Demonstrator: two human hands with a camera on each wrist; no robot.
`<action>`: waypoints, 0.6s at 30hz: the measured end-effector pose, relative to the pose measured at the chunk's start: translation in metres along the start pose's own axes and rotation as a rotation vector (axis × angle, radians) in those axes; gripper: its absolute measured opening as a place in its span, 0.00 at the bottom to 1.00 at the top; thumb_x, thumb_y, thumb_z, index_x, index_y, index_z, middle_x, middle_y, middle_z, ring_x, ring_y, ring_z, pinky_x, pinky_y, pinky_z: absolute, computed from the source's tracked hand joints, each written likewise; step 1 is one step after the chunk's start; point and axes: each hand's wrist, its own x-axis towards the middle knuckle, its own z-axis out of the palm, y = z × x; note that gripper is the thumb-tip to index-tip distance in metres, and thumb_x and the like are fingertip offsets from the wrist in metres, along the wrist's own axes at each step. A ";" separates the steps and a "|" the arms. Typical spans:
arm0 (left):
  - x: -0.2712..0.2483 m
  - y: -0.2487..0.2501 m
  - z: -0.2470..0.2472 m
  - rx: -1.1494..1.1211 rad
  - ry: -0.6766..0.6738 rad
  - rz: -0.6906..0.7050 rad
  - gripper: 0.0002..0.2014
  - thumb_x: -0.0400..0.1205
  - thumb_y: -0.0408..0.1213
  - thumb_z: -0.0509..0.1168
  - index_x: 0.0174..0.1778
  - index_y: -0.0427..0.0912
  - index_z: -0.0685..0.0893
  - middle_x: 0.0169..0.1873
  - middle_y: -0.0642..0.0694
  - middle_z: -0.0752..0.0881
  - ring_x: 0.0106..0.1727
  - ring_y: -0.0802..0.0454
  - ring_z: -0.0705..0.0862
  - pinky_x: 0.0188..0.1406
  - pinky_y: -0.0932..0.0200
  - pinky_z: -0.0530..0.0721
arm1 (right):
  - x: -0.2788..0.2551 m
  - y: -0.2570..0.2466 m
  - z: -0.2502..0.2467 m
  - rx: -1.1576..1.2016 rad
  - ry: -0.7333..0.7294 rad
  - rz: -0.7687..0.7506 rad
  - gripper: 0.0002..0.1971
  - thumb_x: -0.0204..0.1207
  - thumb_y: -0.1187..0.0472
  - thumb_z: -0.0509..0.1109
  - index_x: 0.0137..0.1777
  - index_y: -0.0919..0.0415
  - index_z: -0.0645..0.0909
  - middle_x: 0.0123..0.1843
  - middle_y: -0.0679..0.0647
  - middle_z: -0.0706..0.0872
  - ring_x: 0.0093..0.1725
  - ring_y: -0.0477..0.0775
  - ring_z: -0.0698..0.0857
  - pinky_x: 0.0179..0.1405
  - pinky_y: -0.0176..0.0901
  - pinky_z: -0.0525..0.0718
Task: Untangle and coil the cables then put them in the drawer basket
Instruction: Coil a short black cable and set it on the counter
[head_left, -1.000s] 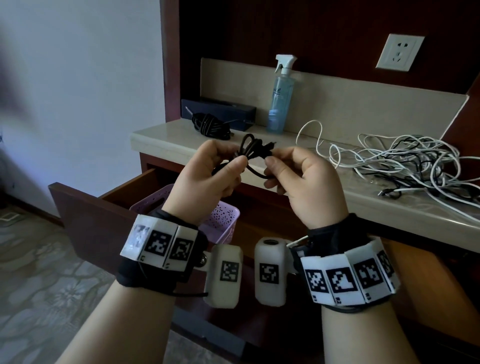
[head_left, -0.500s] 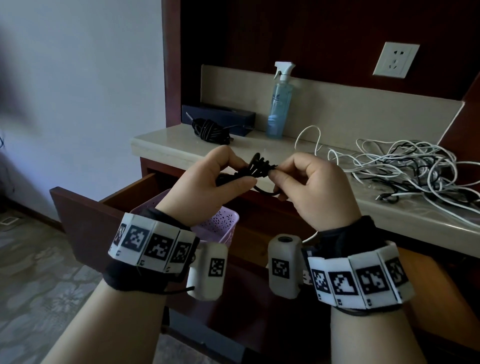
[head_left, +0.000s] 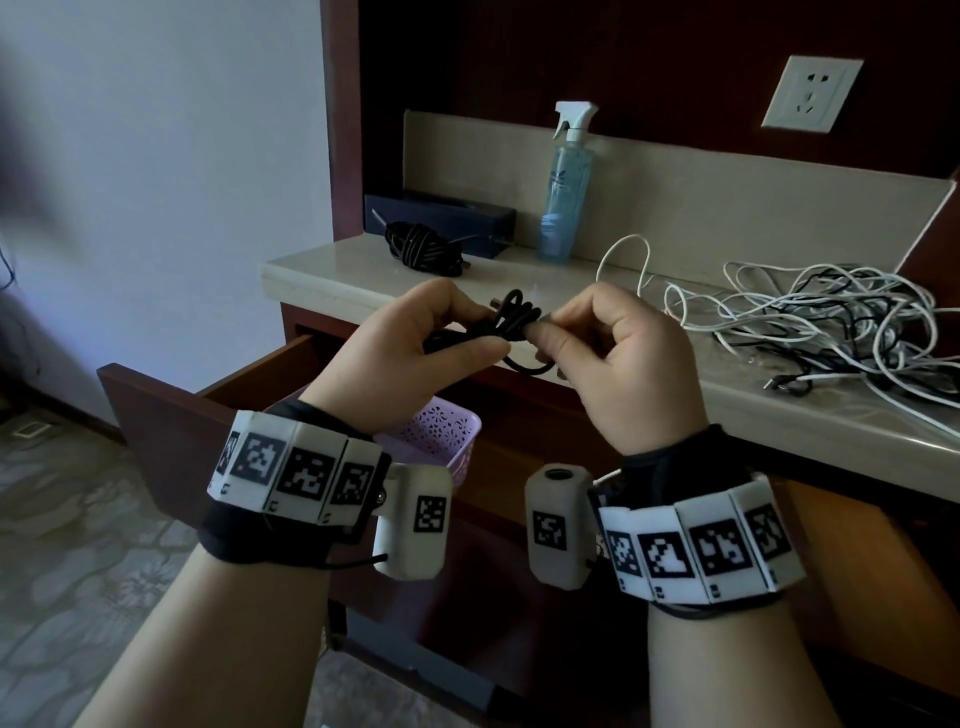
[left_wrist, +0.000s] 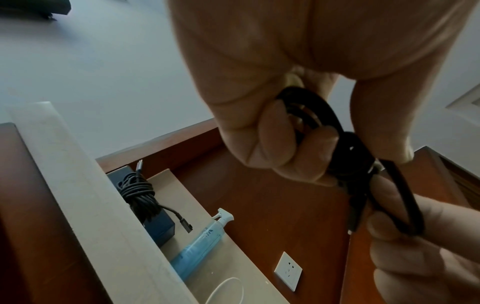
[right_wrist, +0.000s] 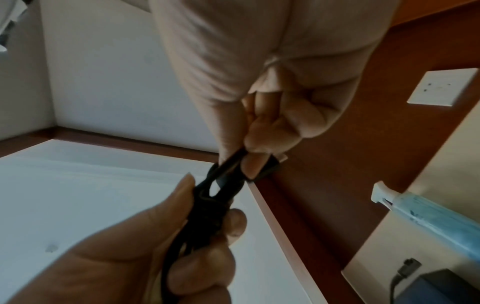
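Black coiled cable (head_left: 511, 325) pinched between left hand (head_left: 410, 353) and right hand (head_left: 618, 358), above purple drawer basket (head_left: 441, 441); tangled cables (head_left: 831, 317) at 2 o'clock on surface (head_left: 332, 270), spray bottle (head_left: 566, 192) at 12.

A small black cable (head_left: 506, 325), wound into a tight bundle of loops, is held in mid-air at centre, above the open drawer (head_left: 171, 415). One loop hangs below the bundle. A lilac perforated basket (head_left: 441, 441) sits inside the drawer at 7 o'clock from the cable. A second black coiled cable (head_left: 423, 252) lies on the countertop at 11 o'clock. A tangle of white and black cables (head_left: 831, 317) sprawls on the countertop at 3 o'clock.
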 end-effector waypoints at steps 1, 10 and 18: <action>0.001 0.000 -0.001 0.028 0.006 0.001 0.13 0.69 0.50 0.77 0.41 0.55 0.79 0.33 0.65 0.86 0.33 0.68 0.81 0.38 0.71 0.76 | 0.000 0.001 0.001 0.038 0.024 0.045 0.09 0.71 0.59 0.76 0.34 0.54 0.78 0.31 0.51 0.87 0.31 0.48 0.85 0.34 0.44 0.83; 0.007 0.013 0.002 0.344 0.014 0.074 0.12 0.69 0.48 0.77 0.38 0.59 0.78 0.31 0.53 0.82 0.32 0.60 0.79 0.39 0.57 0.79 | 0.001 0.003 -0.006 0.125 -0.041 0.191 0.17 0.72 0.65 0.73 0.57 0.47 0.77 0.37 0.50 0.87 0.34 0.46 0.86 0.43 0.42 0.85; 0.012 0.020 0.003 0.441 0.016 0.091 0.13 0.70 0.41 0.76 0.37 0.57 0.77 0.34 0.61 0.80 0.32 0.68 0.78 0.36 0.70 0.75 | -0.002 -0.011 -0.017 0.054 -0.130 0.128 0.14 0.72 0.54 0.64 0.55 0.39 0.83 0.43 0.43 0.87 0.44 0.48 0.87 0.50 0.54 0.86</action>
